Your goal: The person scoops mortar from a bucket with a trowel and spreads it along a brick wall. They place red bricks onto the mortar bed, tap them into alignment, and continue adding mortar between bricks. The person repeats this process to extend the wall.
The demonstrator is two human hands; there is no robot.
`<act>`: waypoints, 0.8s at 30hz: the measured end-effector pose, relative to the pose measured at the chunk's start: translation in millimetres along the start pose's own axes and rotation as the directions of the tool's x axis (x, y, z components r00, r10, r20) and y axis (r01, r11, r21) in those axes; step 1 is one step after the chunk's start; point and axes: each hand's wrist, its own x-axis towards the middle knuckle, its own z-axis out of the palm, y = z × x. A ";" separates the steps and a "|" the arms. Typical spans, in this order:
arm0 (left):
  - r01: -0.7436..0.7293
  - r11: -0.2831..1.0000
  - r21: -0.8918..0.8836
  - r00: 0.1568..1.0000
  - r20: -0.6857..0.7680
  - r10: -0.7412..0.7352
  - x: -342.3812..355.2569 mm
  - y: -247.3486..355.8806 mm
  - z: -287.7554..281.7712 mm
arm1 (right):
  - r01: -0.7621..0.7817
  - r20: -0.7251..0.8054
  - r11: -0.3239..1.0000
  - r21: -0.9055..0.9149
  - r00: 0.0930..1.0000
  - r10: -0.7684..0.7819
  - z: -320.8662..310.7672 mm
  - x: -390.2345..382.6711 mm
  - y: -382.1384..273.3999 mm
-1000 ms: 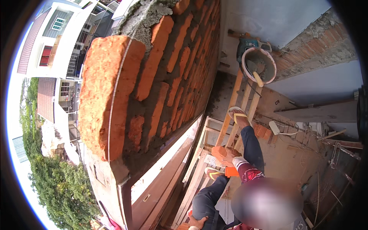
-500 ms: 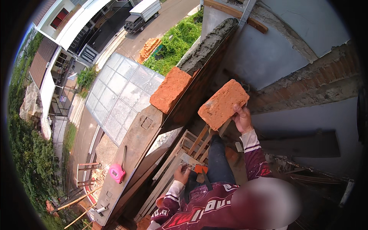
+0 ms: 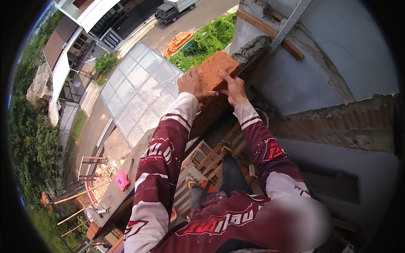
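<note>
An orange brick (image 3: 216,64) is at the top of the wall, at the near end of a strip of grey mortar (image 3: 252,48). My left hand (image 3: 194,87) grips its left end, fingers curved over it. My right hand (image 3: 233,87) holds its near right side, thumb on the upper face and fingers tucked beneath. Whether the brick rests fully on the mortar I cannot tell; what lies under my left hand is mostly hidden. Down to the left, a pink tape measure (image 3: 121,181) and a thin hand tool (image 3: 130,168) lie on the ledge (image 3: 106,207).
A metal bar (image 3: 291,23) and timber plank (image 3: 265,29) stand at the wall's far end. Wooden slats (image 3: 198,160) lie below around my legs. A plastered wall (image 3: 325,63) is at right. Outside are a glazed canopy (image 3: 139,92), stacked bricks (image 3: 178,42) and a truck (image 3: 171,12).
The brick my right hand held out over the drop has moved left onto the wall top. My left hand has risen from near my lap and taken hold of it.
</note>
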 end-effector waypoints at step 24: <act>0.166 0.985 -0.037 0.985 0.050 -0.164 36.3 -2.7 82.6 | -0.450 -0.346 0.821 -0.352 0.877 0.333 -227.0 -199.9 150.1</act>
